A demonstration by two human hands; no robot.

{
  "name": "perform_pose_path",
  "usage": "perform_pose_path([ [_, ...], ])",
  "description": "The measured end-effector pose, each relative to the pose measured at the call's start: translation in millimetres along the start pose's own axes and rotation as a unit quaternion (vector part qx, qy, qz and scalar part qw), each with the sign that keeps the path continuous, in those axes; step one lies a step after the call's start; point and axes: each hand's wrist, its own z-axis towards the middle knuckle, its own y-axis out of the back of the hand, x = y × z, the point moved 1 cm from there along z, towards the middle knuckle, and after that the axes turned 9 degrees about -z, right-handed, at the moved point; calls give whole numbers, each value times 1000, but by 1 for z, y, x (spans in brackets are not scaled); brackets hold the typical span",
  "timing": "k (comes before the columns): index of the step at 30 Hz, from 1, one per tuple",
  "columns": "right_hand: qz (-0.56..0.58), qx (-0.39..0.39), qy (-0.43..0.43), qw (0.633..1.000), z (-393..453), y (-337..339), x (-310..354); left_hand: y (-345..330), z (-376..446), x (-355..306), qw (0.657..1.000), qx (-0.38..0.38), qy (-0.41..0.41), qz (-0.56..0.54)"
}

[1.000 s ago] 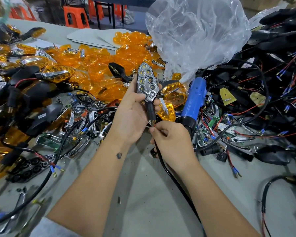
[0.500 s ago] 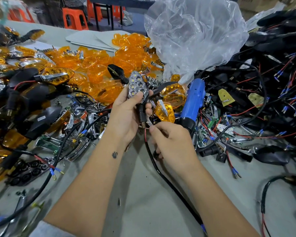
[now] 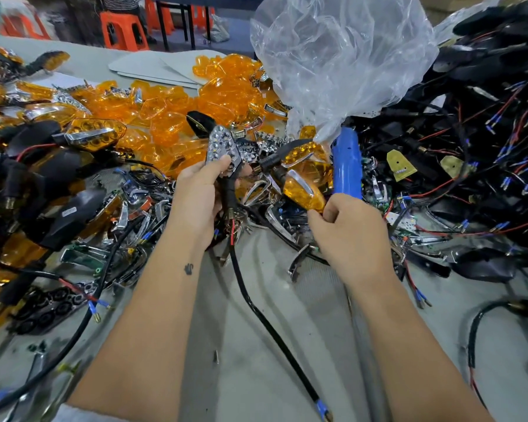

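My left hand (image 3: 197,202) grips a chrome LED reflector unit (image 3: 221,146) by its black stem, the thumb lying across its lower edge. A black cable (image 3: 265,324) hangs from the stem and runs down over the grey table (image 3: 287,345). My right hand (image 3: 348,236) pinches the tip of an amber lens with a chrome trim (image 3: 304,193), which lies at the edge of the parts pile just right of the reflector. A blue electric screwdriver (image 3: 346,166) stands right behind my right hand.
Heaps of amber lenses (image 3: 171,114) cover the table's far left and middle. A clear plastic bag (image 3: 342,56) rises at the back. Black housings with red and blue wires (image 3: 476,153) fill the right side. Chrome trims (image 3: 125,208) and black housings (image 3: 70,214) lie left.
My right hand let go of the cable below the reflector stem and moved right to take an amber lens. My left hand lowered and tilted the reflector unit.
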Motion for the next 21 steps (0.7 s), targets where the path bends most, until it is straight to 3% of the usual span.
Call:
perform_pose_path([
  [4, -55, -49, 50, 996, 2, 3, 11, 2, 1, 0, 997, -25, -26, 67],
  [8, -106, 19, 103, 989, 17, -1, 19, 3, 0, 1, 994, -28, -43, 93],
  [12, -119, 4, 139, 983, 38, -10, 22, 4, 2, 0, 995, -63, -38, 67],
  [21, -191, -30, 107, 975, 87, -33, 31, 11, 6, -3, 994, -100, -44, 15],
])
